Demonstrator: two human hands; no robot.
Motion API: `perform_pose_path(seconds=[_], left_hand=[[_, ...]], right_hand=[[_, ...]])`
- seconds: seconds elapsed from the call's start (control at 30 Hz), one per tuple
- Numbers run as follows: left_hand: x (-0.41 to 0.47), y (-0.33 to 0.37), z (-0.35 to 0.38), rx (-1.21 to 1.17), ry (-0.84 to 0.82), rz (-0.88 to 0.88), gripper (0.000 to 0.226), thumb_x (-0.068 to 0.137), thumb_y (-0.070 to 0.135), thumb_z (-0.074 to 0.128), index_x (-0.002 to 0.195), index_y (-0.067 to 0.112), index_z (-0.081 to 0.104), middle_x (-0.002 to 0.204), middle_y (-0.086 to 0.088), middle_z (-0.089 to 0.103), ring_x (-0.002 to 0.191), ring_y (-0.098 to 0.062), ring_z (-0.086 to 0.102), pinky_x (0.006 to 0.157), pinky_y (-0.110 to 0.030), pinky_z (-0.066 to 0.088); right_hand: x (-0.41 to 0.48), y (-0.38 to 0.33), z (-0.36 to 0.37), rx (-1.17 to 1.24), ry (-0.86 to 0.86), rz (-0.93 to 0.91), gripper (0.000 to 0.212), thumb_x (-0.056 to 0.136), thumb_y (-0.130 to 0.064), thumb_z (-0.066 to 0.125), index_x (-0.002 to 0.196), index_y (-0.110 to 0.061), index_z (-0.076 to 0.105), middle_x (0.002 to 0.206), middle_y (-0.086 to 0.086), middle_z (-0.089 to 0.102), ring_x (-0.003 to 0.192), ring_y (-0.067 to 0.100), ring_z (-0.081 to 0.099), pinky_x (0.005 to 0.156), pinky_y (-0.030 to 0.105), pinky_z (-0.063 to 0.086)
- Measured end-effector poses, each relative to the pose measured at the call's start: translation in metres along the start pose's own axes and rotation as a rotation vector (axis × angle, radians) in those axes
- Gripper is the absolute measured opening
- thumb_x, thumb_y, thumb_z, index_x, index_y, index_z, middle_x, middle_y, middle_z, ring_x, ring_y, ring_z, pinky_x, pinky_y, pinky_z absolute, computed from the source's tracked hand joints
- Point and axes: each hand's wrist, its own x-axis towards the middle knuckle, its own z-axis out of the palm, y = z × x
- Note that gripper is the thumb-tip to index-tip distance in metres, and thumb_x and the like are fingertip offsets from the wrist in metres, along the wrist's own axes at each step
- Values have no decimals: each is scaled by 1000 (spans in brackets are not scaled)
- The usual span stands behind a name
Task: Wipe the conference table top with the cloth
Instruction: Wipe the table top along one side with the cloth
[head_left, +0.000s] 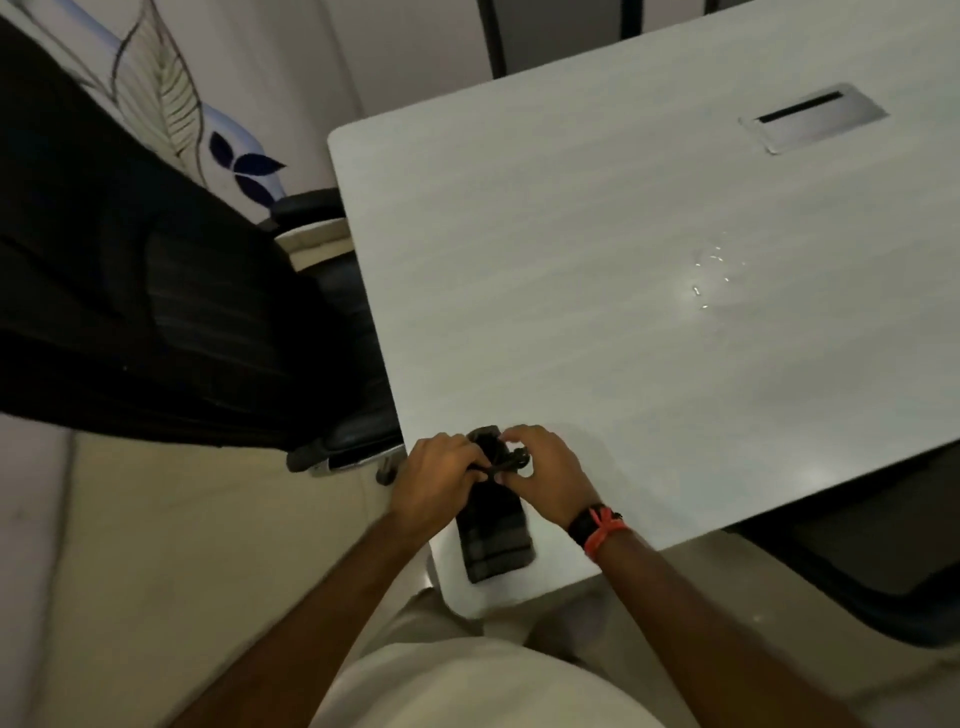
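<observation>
The room is dim and the pale counter (597, 270) runs off the frame to the right, a black office chair (156, 312) pushed against its left edge. Near the counter's closest corner my left hand (441, 480) and right hand (548, 475) pinch the top of a dark folded cloth (496, 545), fingers curled round it; its texture is hard to read. Small wet glints (711, 280) show farther out, below a cable hatch (813, 124).
</observation>
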Motion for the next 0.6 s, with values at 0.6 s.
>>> perform_pose_path(seconds=[0.6], left_hand=[[-21, -8, -32, -682, 437, -335, 24, 90, 2, 66, 86, 26, 66, 90, 9, 67, 91, -8, 64, 82, -29, 55]], right_hand=[[-5, -26, -19, 160, -161, 29, 20, 94, -28, 71, 81, -28, 56, 87, 0, 68, 86, 23, 66, 81, 39, 56]])
